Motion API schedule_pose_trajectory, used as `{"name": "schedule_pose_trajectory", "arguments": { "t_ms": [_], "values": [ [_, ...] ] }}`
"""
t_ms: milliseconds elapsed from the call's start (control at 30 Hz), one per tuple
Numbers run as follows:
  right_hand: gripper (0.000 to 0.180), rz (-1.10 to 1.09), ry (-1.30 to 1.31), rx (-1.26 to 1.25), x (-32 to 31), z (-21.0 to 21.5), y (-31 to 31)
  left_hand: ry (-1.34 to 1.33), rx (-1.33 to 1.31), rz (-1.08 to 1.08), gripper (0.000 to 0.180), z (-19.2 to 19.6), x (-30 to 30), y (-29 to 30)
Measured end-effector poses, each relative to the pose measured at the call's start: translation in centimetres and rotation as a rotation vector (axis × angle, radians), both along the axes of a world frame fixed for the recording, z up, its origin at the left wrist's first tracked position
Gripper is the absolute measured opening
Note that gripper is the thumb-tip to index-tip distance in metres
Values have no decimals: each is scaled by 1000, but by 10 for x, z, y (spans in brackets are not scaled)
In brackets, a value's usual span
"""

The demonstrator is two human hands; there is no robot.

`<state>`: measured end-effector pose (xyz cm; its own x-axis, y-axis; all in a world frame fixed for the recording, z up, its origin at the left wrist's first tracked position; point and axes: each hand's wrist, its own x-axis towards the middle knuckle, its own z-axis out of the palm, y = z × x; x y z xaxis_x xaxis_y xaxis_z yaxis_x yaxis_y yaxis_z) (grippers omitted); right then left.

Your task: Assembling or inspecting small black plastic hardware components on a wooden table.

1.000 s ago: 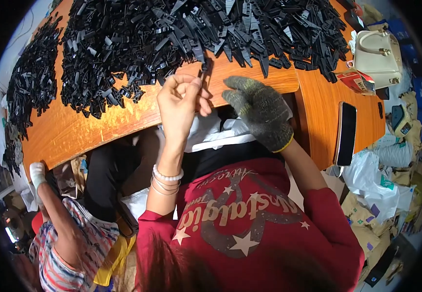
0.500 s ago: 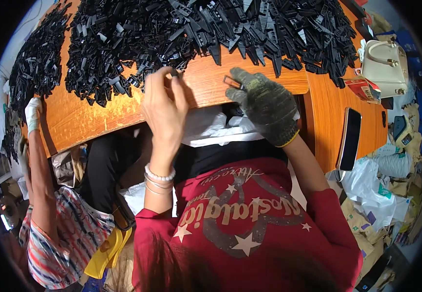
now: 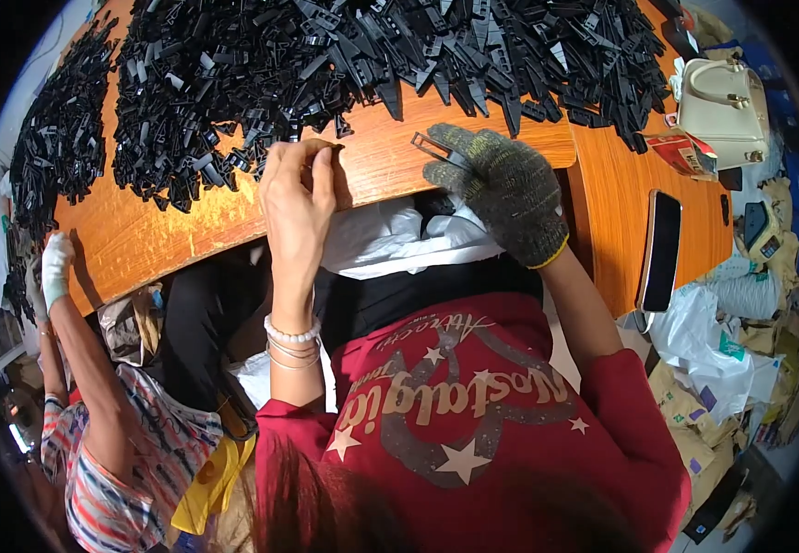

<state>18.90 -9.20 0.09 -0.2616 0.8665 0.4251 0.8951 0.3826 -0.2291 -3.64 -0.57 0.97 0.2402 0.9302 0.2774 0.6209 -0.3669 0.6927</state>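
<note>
At the near edge of the orange table (image 3: 187, 235) we had our bare left hand (image 3: 300, 189) raised, fingers pinched shut near a small dark piece; we could not tell whether they actually held it. Half a second earlier that hand sat a touch further left of the table's front edge, and a second earlier it was higher, nearer the pile, so it had drifted back toward the edge. Our gloved right hand (image 3: 503, 189) rested on the same edge, fingers curled loosely around a thin black plastic frame piece (image 3: 434, 147) that stuck out to the glove's left; earlier it lay flatter, nothing visible in it. We judged a piece had just been taken from the heap and was being worked between both hands.

Beyond the hands, the heap of black plastic parts (image 3: 372, 64) covered most of the table, leaving a bare strip along the near edge, roomy to the left of our left hand. Below the edge lay white cloth or plastic (image 3: 390, 240). Right of the glove, a dark phone (image 3: 661, 249) lay near the table's side edge, a cream handbag (image 3: 722, 106) further back. A co-worker's gloved hand (image 3: 56, 263) reached at the table's left end, well apart.
</note>
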Motion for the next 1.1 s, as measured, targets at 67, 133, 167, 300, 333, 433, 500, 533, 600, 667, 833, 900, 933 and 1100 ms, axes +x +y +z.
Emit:
{"name": "schedule_pose_trajectory", "arguments": {
  "t_ms": [67, 133, 167, 300, 333, 433, 500, 533, 600, 667, 833, 900, 933, 1100],
  "values": [
    [29, 5, 28, -19, -1, 2, 0, 42, 47, 21, 11, -4, 1, 3],
    [30, 8, 54, -36, -2, 2, 1, 83, 94, 42, 12, -8, 2, 6],
    [32, 16, 36, -25, -1, 2, 0, 104, 119, 44, 13, -9, 1, 7],
    [35, 14, 11, -34, -2, 4, 1, 187, 291, 44, 17, -14, 4, 9],
    [35, 15, 11, -33, -2, 3, 1, 151, 296, 9, 19, -11, 4, 6],
    [34, 26, 25, 0, -1, 2, 0, 48, 156, -108, 17, -10, -8, 7],
    [31, 18, -1, 12, -1, 1, 0, 50, 271, -265, 15, -8, -8, 6],
    [31, 20, -2, 12, -2, 2, 1, 54, 267, -340, 13, -5, -4, 2],
    [29, -26, 143, -108, -4, 7, 1, 22, 251, -388, 11, -10, 0, 0],
    [30, -13, 150, -77, -4, 7, 4, -10, 250, -389, 13, -8, 6, 5],
    [32, -40, 272, -74, -6, 9, 8, -59, -139, -367, 17, 4, -6, 5],
    [32, -13, 435, -233, -10, 17, 11, -46, -25, -410, 17, -2, -6, 4],
    [32, -7, 433, -238, -12, 22, 12, -70, -33, -425, 16, -3, -1, 2],
    [33, 38, 178, -294, -10, 31, 18, -66, -73, -447, 12, 0, 11, -2]
  ]
}}
